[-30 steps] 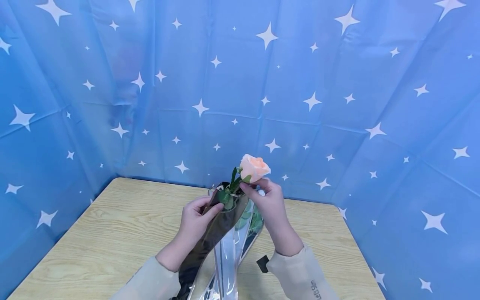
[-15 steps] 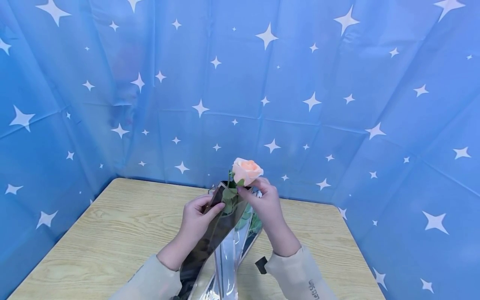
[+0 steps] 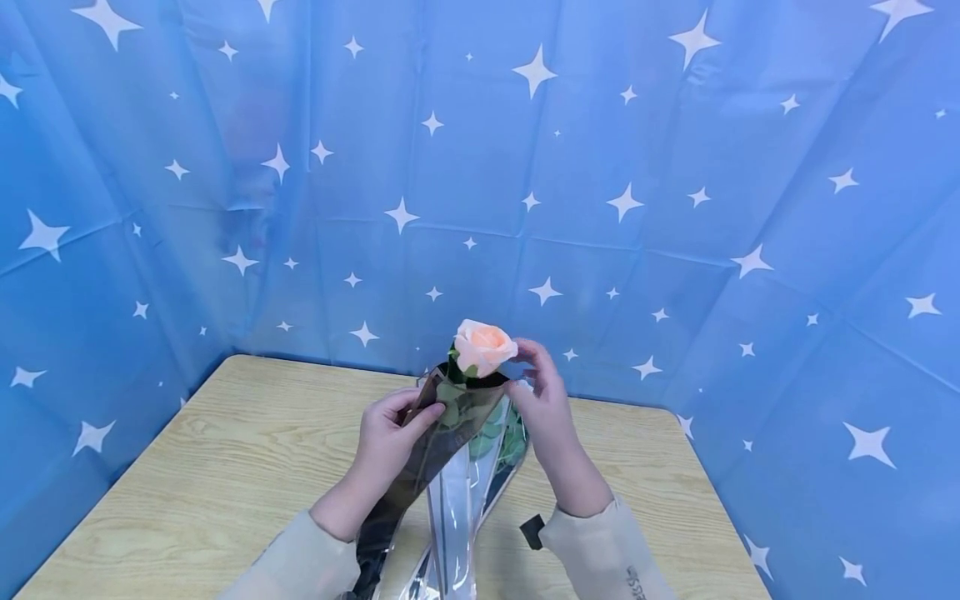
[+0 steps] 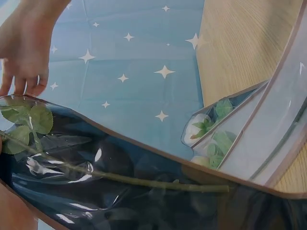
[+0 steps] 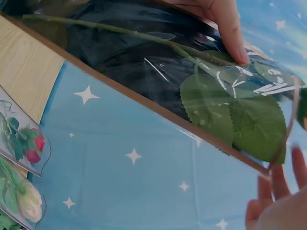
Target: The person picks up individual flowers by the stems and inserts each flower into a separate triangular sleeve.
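Observation:
A pale peach rose (image 3: 486,348) stands with its bloom above the mouth of a dark see-through flower sleeve (image 3: 423,467). Its green stem (image 4: 144,182) and leaves (image 5: 259,124) show through the film. My left hand (image 3: 386,437) pinches the sleeve's left side near the top, thumb in front. At the right corner of the sleeve's mouth is my right hand (image 3: 551,417), its thumb by the rim and its fingers spread beside the bloom. In the right wrist view, the fingers (image 5: 279,181) touch that corner.
Under and beside the dark sleeve lie other wrapped flowers in clear sleeves (image 3: 452,525), among them a red rose (image 5: 34,146) and a pale one (image 5: 29,203). A black square (image 3: 533,531) sits by the right cuff. Behind the wooden table (image 3: 225,450) hangs a blue starry curtain (image 3: 465,150).
The rose has moved down and left, its leaves sinking into the dark sleeve. My right hand has let go below the bloom and shifted to the sleeve's right corner. The left hand keeps its grip.

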Available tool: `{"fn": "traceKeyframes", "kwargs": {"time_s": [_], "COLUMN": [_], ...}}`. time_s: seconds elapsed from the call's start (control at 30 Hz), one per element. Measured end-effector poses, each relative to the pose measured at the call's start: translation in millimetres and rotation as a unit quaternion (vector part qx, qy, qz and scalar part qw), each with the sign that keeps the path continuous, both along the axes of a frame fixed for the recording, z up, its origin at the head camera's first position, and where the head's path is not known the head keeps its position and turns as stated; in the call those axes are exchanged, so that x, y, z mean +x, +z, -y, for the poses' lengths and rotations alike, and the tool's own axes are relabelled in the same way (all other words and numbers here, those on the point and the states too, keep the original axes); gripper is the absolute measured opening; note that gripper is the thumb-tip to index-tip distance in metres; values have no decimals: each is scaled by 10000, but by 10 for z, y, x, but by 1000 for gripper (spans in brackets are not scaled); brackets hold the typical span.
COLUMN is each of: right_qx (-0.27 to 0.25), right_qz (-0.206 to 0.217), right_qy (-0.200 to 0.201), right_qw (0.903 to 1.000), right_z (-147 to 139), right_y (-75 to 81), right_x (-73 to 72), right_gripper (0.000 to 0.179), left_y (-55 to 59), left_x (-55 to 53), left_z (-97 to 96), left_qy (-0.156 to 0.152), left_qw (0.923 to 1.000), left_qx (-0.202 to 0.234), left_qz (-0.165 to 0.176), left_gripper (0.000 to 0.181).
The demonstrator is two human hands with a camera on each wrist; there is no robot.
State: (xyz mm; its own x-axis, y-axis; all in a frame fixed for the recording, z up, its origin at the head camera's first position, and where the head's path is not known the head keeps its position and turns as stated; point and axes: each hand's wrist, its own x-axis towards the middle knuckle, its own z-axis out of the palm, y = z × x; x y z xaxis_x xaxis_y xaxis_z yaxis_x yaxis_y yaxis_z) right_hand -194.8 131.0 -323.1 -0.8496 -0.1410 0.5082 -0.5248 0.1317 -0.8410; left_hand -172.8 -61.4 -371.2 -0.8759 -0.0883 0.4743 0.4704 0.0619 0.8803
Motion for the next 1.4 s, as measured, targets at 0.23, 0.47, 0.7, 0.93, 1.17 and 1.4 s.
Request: {"fn": "traceKeyframes", "kwargs": {"time_s": [0.23,0.47,0.7,0.93,1.17,1.4], "right_qx": [239,1286,1365,1378,1380,1491], "right_qz": [-2335,-3170,-3090,-2983,-3031,-3002], "right_qy": [198,62,-107,-83,-119,-64], "right_qw": [9719,9397,9411,9444,9428,9421], "right_z": [-33,-9,-6,21,40,59], "right_y": [131,184,110,36,21,4], "right_x": [40,48,25,30,29,35], "right_gripper": [43,44,42,40,41,40], "left_y": [-6,-3,1,3,-12,10], "left_x": [-2,7,19,11,4,3], "left_z": [15,9,24,13,12,10], "left_qy": [-170,-208,-13,88,180,260], "left_qw": [9998,9996,10000,9998,9995,9989], "left_qx": [-32,-35,-22,127,221,358], "left_qz": [-103,-182,-56,-116,-113,-148], "left_gripper": [11,11,11,9,9,9]}}
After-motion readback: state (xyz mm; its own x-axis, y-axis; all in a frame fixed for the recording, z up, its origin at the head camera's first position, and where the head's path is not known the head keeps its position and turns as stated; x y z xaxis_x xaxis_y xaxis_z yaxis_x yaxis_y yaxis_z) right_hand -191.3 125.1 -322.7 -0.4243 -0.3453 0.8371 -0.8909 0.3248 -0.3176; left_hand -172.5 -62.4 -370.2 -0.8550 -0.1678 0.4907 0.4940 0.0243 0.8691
